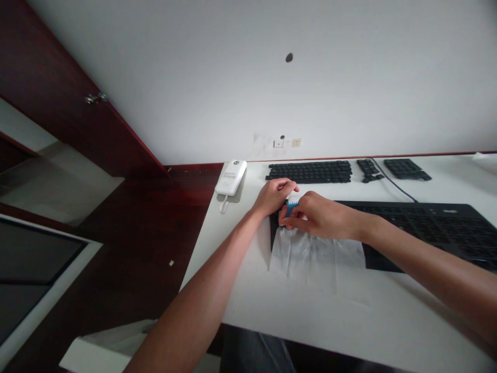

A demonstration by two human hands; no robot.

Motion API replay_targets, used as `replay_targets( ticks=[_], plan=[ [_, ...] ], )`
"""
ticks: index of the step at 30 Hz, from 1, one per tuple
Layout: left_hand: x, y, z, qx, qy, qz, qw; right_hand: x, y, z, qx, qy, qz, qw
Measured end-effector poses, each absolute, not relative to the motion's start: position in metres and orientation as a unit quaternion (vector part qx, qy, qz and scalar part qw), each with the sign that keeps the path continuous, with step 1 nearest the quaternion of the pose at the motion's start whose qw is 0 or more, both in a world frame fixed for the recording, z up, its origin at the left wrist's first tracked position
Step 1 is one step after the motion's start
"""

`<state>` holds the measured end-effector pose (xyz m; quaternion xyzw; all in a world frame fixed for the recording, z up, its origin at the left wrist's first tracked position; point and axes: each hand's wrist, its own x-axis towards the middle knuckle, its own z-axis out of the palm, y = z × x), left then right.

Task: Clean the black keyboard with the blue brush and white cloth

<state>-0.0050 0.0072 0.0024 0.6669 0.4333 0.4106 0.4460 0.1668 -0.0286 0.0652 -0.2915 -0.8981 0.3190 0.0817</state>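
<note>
I see R hand (pixel 324 217) pinching brush (pixel 292 201) at near keyboard (pixel 427 228) L end, tissue (pixel 310 254) at 6 o'clock. L hand (pixel 274 196) fingers curled, touching brush bristles. I judge cleaning barely begun; most keys left.

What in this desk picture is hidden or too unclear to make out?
- Small blue-handled brush with white bristles: head view, most of its handle is covered by the right hand.
- Near black keyboard: left corner hidden by both hands and the white tissue sheet; right end cut off by the frame edge.
- Left hand: its fingertips curl under, so the grip is unclear.
- White power bank: its markings are too small to read.
</note>
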Motion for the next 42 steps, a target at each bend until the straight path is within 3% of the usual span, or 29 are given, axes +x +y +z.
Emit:
replay_targets(
  ticks=[8,14,20,42],
  plan=[
    [-0.006,0.009,-0.005,0.669,0.429,0.427,0.431,0.176,-0.02,0.081,-0.292,-0.893,0.321,0.121],
    [-0.006,0.008,0.0,0.667,0.431,0.418,0.442,0.172,-0.024,0.07,-0.286,-0.891,0.339,0.098],
    [-0.006,0.006,0.003,0.669,0.441,0.408,0.438,0.171,-0.027,0.068,-0.272,-0.918,0.275,0.084],
    [-0.006,0.007,0.001,0.667,0.431,0.416,0.443,0.174,-0.024,0.07,-0.267,-0.908,0.316,0.076]
  ],
)
